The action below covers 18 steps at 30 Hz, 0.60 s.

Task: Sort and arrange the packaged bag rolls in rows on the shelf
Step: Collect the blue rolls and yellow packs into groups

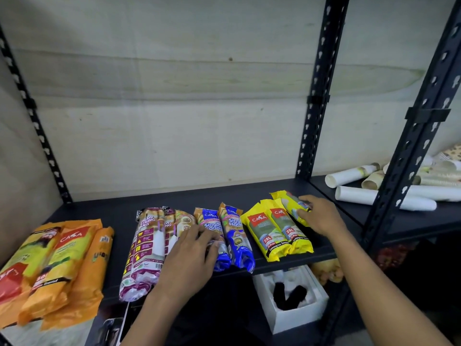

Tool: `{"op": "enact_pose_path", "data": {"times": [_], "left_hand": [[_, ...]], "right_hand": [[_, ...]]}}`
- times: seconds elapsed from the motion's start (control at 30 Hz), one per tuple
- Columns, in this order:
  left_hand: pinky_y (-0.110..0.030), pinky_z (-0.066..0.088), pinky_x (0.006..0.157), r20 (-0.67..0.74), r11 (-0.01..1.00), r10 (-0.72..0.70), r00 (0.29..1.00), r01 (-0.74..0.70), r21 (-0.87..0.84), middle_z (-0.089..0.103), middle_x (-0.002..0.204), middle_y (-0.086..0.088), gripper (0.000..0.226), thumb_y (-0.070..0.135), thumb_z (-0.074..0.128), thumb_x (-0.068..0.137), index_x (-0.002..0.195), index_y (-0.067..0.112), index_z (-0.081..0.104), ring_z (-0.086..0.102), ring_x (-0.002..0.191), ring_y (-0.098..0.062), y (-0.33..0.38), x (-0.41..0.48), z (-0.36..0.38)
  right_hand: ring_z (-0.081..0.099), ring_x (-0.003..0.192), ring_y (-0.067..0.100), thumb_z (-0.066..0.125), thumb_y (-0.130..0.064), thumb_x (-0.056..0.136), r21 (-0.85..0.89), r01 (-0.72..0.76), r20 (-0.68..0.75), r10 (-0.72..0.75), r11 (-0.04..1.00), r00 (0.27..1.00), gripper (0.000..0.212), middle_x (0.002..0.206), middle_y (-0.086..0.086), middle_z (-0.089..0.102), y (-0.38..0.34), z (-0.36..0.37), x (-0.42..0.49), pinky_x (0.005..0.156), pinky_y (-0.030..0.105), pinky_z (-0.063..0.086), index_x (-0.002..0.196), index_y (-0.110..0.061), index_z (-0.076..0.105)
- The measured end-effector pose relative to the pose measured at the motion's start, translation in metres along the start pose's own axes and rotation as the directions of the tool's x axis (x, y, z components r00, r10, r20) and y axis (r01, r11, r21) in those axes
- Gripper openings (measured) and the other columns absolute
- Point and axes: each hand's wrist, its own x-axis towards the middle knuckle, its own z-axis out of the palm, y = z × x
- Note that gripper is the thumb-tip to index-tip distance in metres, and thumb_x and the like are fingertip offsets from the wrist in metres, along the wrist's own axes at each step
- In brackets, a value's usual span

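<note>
Packaged bag rolls lie in groups on a dark shelf. Three orange packs lie at the left. Purple-and-white drawstring packs sit in the middle, then two blue packs, then two yellow packs. A third yellow pack lies tilted behind them at the right. My left hand rests flat over the drawstring packs and the nearer blue pack, fingers spread. My right hand grips the tilted yellow pack at its right side.
Black slotted uprights frame the bay against a pale board wall. Paper-cup stacks and white tubes lie on the neighbouring shelf at the right. A white foam box sits below the shelf edge.
</note>
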Motion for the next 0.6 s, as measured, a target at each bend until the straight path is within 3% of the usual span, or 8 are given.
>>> {"op": "enact_pose_path", "data": {"times": [0.27, 0.6], "left_hand": [[-0.029, 0.047, 0.084, -0.012, 1.0, -0.023, 1.0, 0.023, -0.001, 0.051, 0.12, 0.009, 0.022, 0.039, 0.046, 0.097, 0.112, 0.03, 0.06, 0.048, 0.113, -0.012, 0.002, 0.002, 0.001], [-0.031, 0.048, 0.087, 0.025, 0.998, -0.06, 0.998, 0.06, -0.021, 0.05, 0.125, 0.009, 0.021, 0.04, 0.048, 0.097, 0.114, 0.033, 0.059, 0.046, 0.118, -0.014, 0.003, 0.003, 0.0]], "right_hand": [[0.059, 0.1, 0.031, 0.074, -0.029, 0.085, -0.069, 0.043, -0.18, -0.055, 0.997, 0.982, 0.044, 0.101, 0.011, 0.055, 0.011, -0.011, -0.042, 0.079, 0.031, 0.043, 0.128, -0.026, 0.066], [0.05, 0.105, 0.029, 0.068, -0.035, 0.089, -0.089, 0.061, -0.24, -0.081, 0.994, 0.967, 0.045, 0.098, 0.003, 0.047, 0.015, 0.004, -0.075, 0.089, 0.036, 0.046, 0.133, -0.028, 0.062]]}}
